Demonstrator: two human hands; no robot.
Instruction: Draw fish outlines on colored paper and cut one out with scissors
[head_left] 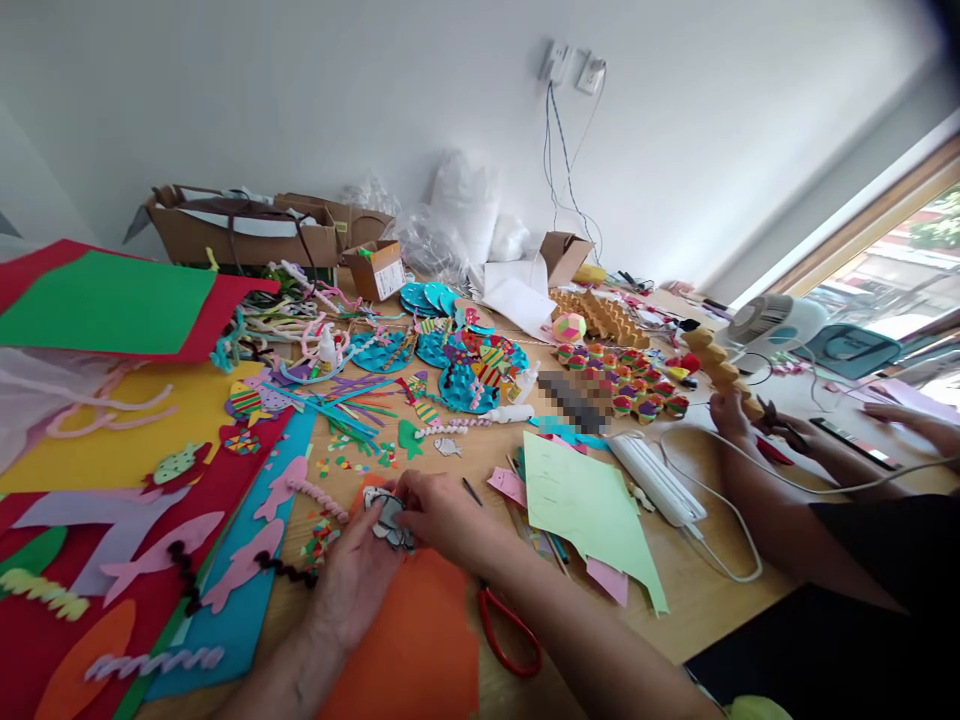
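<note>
Pinches a grey-and-white cutout [388,517] between left hand [358,568] and right hand [442,508], fingers narrowed on its edges, apparently to steady it. Holds it over the twelve-o'clock end of an orange sheet [416,640]; has a red loop handle [493,640] at four o'clock, seemingly within reach.

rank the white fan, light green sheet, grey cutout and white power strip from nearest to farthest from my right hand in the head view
1. Grey cutout: held between left hand and right hand.
2. Light green sheet: to the right.
3. White power strip: just past the sheet.
4. White fan: far right, farther back.
</note>
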